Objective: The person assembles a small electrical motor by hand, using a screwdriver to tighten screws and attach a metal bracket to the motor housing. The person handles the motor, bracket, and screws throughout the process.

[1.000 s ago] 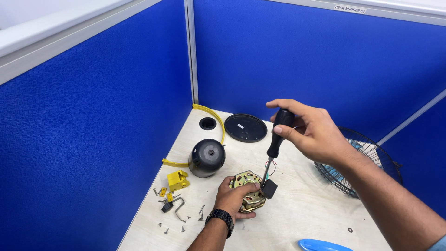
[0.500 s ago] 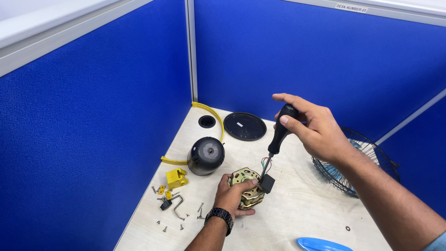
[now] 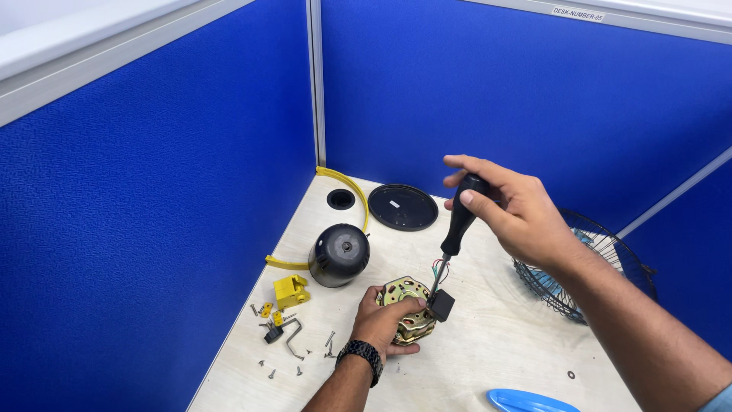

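On desk: screwdriver point(image 3: 455, 233) near-vertical, tip down into motor point(image 3: 406, 305); R hand point(image 3: 512, 210) grip holds handle, L hand point(image 3: 387, 323) grips motor.

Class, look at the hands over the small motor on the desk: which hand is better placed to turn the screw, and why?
Probably the right hand: it grips the screwdriver, whose tip sits down at the motor. The left hand is clasped around the motor, steadying it on the desk.

Hands hold screwdriver point(image 3: 460, 223) upright on brass motor point(image 3: 406, 309).
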